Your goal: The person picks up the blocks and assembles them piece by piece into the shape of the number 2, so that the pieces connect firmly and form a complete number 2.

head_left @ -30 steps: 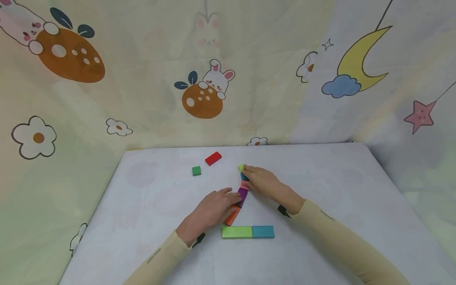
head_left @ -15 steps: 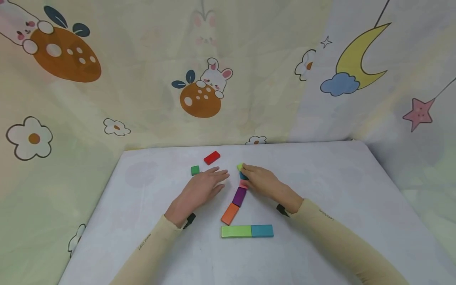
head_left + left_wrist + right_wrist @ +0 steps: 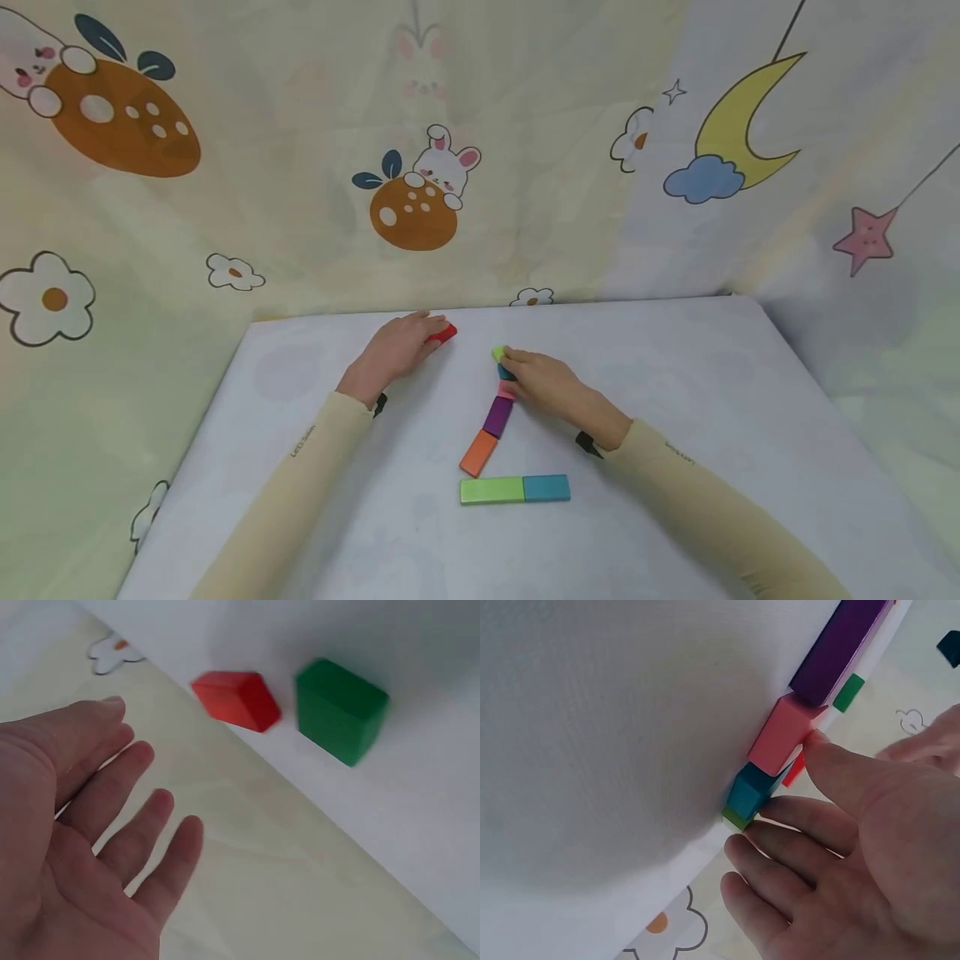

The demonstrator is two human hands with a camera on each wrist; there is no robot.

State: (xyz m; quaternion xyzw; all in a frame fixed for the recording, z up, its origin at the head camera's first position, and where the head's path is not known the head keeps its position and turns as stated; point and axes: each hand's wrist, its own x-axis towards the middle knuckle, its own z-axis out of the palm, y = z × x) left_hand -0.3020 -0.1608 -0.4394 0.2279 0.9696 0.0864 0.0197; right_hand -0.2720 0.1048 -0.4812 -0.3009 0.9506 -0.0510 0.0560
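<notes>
My left hand (image 3: 393,354) reaches over a red block (image 3: 448,333) at the back of the table, fingers extended and thumb apart. In the left wrist view a gap shows between the fingers and the red block (image 3: 229,697); a green block (image 3: 341,709) sits beside it, hidden by the hand in the head view. My right hand (image 3: 555,390) rests at the far end of a slanting row: lime (image 3: 497,353), dark blue (image 3: 505,373), pink (image 3: 505,389), purple (image 3: 498,417) and orange (image 3: 478,452) blocks. Its thumb touches the pink block (image 3: 784,735), with loosely extended fingers beside the blue block (image 3: 750,791).
In front of the row, a long light-green block (image 3: 491,491) and a teal block (image 3: 547,488) lie end to end. The white-covered table (image 3: 660,358) meets a printed cloth backdrop (image 3: 555,167) behind.
My left hand has left the purple and orange blocks and moved back and left, past the green block, to the red block. My right hand stays at the row's far end.
</notes>
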